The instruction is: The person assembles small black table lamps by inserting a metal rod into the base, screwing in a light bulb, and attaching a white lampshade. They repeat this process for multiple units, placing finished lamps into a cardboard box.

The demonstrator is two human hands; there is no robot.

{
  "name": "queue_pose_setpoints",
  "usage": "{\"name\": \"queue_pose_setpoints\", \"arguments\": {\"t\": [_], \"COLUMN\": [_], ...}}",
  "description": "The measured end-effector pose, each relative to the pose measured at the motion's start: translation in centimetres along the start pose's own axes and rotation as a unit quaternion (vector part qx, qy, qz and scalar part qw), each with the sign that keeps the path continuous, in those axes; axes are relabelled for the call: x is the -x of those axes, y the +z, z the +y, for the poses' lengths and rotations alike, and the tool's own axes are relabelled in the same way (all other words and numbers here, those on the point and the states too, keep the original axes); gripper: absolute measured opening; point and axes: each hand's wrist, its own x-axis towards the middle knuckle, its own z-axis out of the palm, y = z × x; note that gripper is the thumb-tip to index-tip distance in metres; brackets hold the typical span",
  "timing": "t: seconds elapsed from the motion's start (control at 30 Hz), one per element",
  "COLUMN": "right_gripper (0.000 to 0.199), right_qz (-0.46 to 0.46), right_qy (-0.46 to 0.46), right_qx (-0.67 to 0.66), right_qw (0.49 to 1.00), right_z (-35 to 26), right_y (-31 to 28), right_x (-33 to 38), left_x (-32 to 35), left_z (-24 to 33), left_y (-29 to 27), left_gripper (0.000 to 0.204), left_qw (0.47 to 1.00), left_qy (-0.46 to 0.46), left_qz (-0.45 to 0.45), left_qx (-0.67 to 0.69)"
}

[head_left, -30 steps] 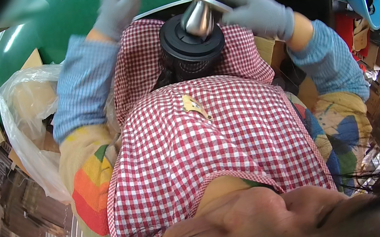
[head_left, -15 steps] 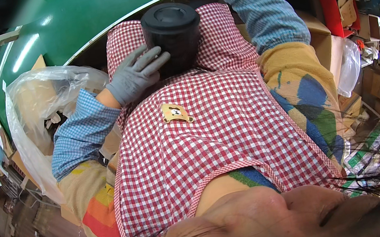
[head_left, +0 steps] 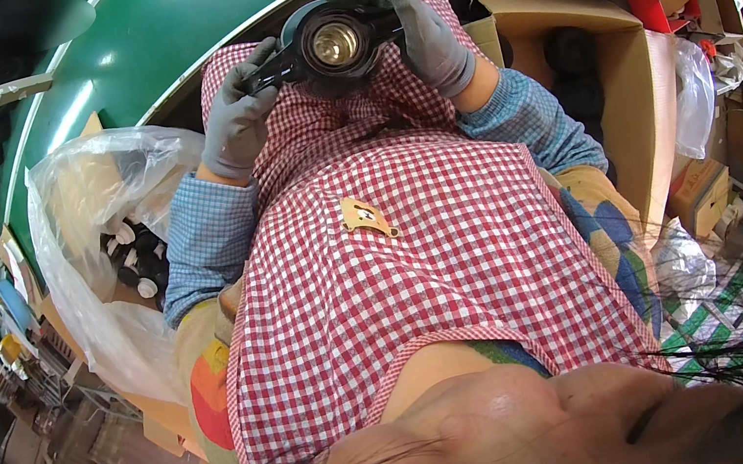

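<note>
I watch through the left fisheye camera on the wearer's head, looking steeply down over the red-and-white checked cloth apron [head_left: 393, 298], close below. The grey-gloved left hand [head_left: 239, 121] and grey-gloved right hand [head_left: 434, 42] are farther off, below the bowed near edge of the smooth green counter [head_left: 185, 21].

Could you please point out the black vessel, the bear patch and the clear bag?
Black vessel [head_left: 336, 45], head view: shiny interior.
Bear patch [head_left: 367, 217], head view: its middle.
Clear bag [head_left: 110, 328], head view: near side.

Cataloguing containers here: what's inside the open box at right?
The box holds dark rounded items; their details are unclear, and the right sleeve hides part of the interior.
</note>
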Motion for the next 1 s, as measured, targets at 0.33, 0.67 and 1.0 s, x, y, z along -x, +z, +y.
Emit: {"name": "queue_pose_setpoints", "arguments": {"t": [0.33, 0.67, 1.0], "right_gripper": [0.062, 0.045, 0.048], "right_qz": [0.015, 0.020, 0.053], "right_qy": [0.037, -0.066, -0.009], "right_qx": [-0.067, 0.121, 0.078], "right_qw": [0.997, 0.990, 0.995], "right_z": [2.0, 2.5, 3.7], "right_y": [1.1, 1.3, 1.1], "right_x": [0.4, 0.1, -0.4], "left_x": [1.7, 1.6, 2.1], "left_z": [-1.5, -1.7, -0.6], "left_y": [-0.8, -0.2, -1.6], "left_gripper": [0.064, 0.063, 0.053], "left_qw": [0.997, 0.998, 0.987], "left_qy": [-0.008, -0.003, -0.131], "left_qz": [0.023, 0.037, 0.074], "left_qx": [-0.071, -0.059, 0.054]}}
